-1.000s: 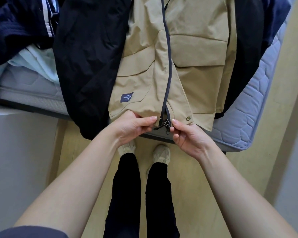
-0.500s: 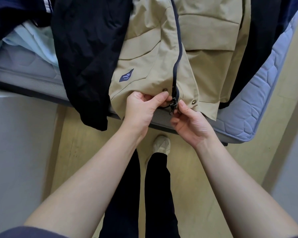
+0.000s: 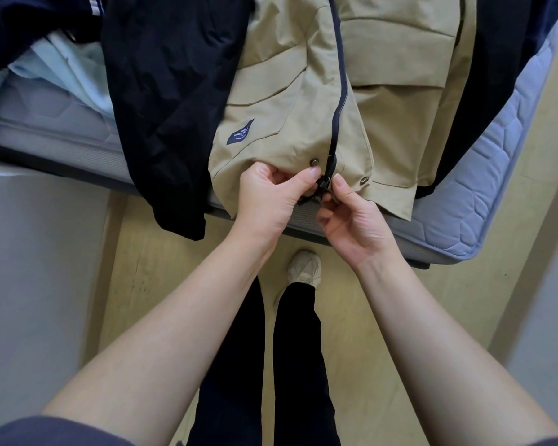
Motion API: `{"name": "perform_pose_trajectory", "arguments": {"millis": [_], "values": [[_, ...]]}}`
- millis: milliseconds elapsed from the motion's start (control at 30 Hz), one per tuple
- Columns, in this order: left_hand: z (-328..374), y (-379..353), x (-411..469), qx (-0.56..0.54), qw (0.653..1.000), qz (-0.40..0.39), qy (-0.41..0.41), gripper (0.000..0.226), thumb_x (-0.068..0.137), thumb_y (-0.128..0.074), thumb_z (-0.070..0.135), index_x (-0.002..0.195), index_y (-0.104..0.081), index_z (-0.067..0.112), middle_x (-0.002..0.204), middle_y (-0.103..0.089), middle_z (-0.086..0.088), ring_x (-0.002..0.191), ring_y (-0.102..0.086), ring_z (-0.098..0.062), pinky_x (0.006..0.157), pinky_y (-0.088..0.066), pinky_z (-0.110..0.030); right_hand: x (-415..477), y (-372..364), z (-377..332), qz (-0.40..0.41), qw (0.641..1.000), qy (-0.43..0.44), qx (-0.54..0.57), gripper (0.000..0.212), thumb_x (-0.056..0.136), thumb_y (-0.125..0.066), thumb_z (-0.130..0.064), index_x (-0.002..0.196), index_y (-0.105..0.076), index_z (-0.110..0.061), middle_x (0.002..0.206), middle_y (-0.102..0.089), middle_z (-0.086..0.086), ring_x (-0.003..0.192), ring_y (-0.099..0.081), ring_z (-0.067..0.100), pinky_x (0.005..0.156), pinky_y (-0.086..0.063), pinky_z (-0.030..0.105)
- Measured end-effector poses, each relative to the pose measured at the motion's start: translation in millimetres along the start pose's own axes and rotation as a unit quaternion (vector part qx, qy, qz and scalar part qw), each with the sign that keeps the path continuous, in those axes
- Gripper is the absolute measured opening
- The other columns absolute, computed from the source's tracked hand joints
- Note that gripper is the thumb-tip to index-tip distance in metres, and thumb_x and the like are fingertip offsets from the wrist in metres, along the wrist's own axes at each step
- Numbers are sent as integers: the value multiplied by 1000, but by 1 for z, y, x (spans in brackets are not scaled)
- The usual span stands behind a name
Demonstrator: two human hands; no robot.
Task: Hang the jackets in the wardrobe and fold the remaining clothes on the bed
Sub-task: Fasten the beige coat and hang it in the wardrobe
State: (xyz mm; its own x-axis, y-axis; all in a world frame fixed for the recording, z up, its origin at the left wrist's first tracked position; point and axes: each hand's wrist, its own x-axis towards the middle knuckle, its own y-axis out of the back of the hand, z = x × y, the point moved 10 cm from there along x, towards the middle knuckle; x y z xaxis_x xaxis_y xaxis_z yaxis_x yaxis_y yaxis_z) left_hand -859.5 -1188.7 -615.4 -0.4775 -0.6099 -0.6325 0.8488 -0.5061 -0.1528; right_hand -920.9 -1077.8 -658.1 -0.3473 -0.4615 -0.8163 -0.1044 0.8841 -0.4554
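From the head camera, a beige jacket (image 3: 303,101) lies front up on the bed (image 3: 484,194), its hem hanging over the near edge of the mattress. A dark zipper (image 3: 339,91) runs down its middle to the hem, with a metal snap (image 3: 314,161) on the fabric just to its left. The left hand (image 3: 264,201) pinches the hem just left of the zipper's lower end, thumb over curled fingers (image 3: 273,175). The right hand (image 3: 351,220) pinches the hem on the other side, its fingertips against the zipper slider (image 3: 323,183). A black jacket (image 3: 161,91) lies over the beige one's left side and hangs off the bed. A pale blue garment (image 3: 71,69) lies further left on the mattress. Below the hands, one light shoe (image 3: 305,267) stands on the wooden floor (image 3: 149,268).
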Motion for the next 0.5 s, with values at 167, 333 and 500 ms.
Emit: {"name": "perform_pose_trajectory", "arguments": {"millis": [167,333,500], "values": [[-1,4,-2,-5,1000,21,-1,9,80,-70,-2,78,-66,6,65,-67,-1,60,-62,-10,61,-51,-21,-2,-2,1,-5,1000,6,16,12,71,-67,-13,82,-72,-14,78,-67,-3,57,-53,3,46,-37,14],[-3,10,-2,-16,999,49,-2,9,80,-71,0,77,-66,7,66,-68,-2,60,-63,-10,64,-51,-22,-3,-4,0,-5,1000,16,21,12,72,-67,-13,83,-71,-13,79,-65,-2,57,-52,3,47,-37,15],[-8,8,-4,-21,998,57,5,9,79,-71,-1,76,-67,6,66,-68,-1,60,-64,-9,62,-51,-20,-5,-7,-1,-13,999,21,21,10,73,-66,-14,75,-76,-15,78,-68,-3,56,-52,2,47,-37,13]]}}
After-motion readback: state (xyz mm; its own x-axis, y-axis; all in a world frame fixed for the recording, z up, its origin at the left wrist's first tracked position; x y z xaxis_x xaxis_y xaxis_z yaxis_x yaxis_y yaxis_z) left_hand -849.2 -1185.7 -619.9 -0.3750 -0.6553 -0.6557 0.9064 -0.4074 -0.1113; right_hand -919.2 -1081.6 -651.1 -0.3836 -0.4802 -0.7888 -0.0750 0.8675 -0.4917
